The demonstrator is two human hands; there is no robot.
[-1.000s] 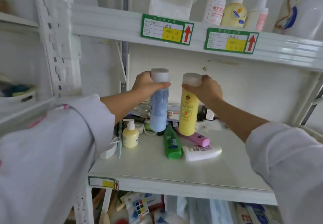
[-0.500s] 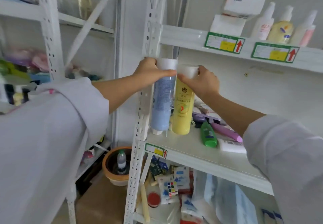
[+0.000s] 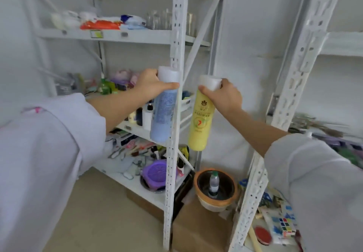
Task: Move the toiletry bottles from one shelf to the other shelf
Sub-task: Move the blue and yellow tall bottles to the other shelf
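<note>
My left hand (image 3: 151, 83) grips a tall blue bottle (image 3: 162, 118) just under its white cap, holding it upright in the air in front of the left shelf unit's white post (image 3: 173, 133). My right hand (image 3: 224, 96) grips a tall yellow bottle (image 3: 199, 126) at its white cap, hanging between the two shelf units. The left unit's middle shelf (image 3: 137, 129) holds a few small bottles (image 3: 146, 116) behind the blue one. The right shelf unit (image 3: 290, 94) where the bottles stood is at the frame's right edge.
The left unit's top shelf (image 3: 110, 35) carries packets and glass jars. Its low shelf holds clutter and a purple strainer (image 3: 154, 172). An orange bowl with a small bottle (image 3: 215, 185) sits on a cardboard box (image 3: 198, 228) on the floor between the units.
I have turned left, away from the right shelf unit. Both bottles have been carried off that shelf and now hang in the air near the left unit.
</note>
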